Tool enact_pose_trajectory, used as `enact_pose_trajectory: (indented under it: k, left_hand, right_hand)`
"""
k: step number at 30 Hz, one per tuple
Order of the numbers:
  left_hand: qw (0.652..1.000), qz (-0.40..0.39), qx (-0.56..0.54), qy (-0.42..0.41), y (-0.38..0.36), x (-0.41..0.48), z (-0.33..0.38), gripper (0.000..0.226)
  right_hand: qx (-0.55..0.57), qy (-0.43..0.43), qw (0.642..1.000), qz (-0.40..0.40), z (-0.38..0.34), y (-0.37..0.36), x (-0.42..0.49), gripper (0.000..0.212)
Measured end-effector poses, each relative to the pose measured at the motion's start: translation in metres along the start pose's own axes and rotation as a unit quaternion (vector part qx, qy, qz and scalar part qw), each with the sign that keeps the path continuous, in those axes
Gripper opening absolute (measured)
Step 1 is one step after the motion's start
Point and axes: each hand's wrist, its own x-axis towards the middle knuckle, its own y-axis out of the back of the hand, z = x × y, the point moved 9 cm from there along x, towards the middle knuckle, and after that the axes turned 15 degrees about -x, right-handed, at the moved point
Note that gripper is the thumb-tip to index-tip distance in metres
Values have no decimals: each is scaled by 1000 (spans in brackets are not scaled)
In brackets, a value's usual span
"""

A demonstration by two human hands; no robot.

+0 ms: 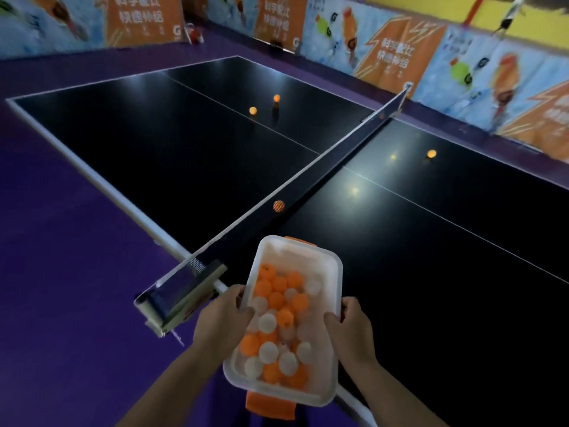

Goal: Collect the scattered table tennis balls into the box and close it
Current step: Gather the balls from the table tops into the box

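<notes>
A translucent plastic box (334, 272) with orange clips is lidless and holds several orange and white balls. It is held over the near edge of the black table (431, 272). My left hand (223, 318) grips its left rim and my right hand (349, 326) grips its right rim. Loose orange balls lie on the table: one (252, 110) and another (276, 98) beyond the net on the left half, one (431, 154) on the right half. A further orange ball (279, 206) shows through the net (308, 183).
The net post clamp (181, 291) juts out just left of my left hand. Purple floor surrounds the table. Orange and blue barrier boards (400, 47) line the far side. No lid is in view.
</notes>
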Motion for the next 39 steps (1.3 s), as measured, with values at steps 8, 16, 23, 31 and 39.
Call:
enact_pose_trajectory:
  k: [8, 16, 23, 31, 39]
  left_hand:
    - [999, -29, 19, -27, -40, 88, 36, 25]
    - [997, 20, 47, -59, -29, 173, 73, 33]
    - [996, 32, 12, -78, -2, 308, 89, 31]
    - [985, -164, 57, 3, -78, 420, 31, 38]
    - [957, -272, 93, -30, -126, 449, 9, 46]
  right_hand:
    - [42, 11, 999, 2, -26, 28, 91, 14]
    - [71, -26, 997, 22, -43, 37, 157, 16]
    - [30, -98, 989, 108, -48, 49, 203, 16]
    - [23, -185, 969, 163, -49, 40, 226, 19]
    - [49, -229, 961, 148, -48, 24, 230, 17]
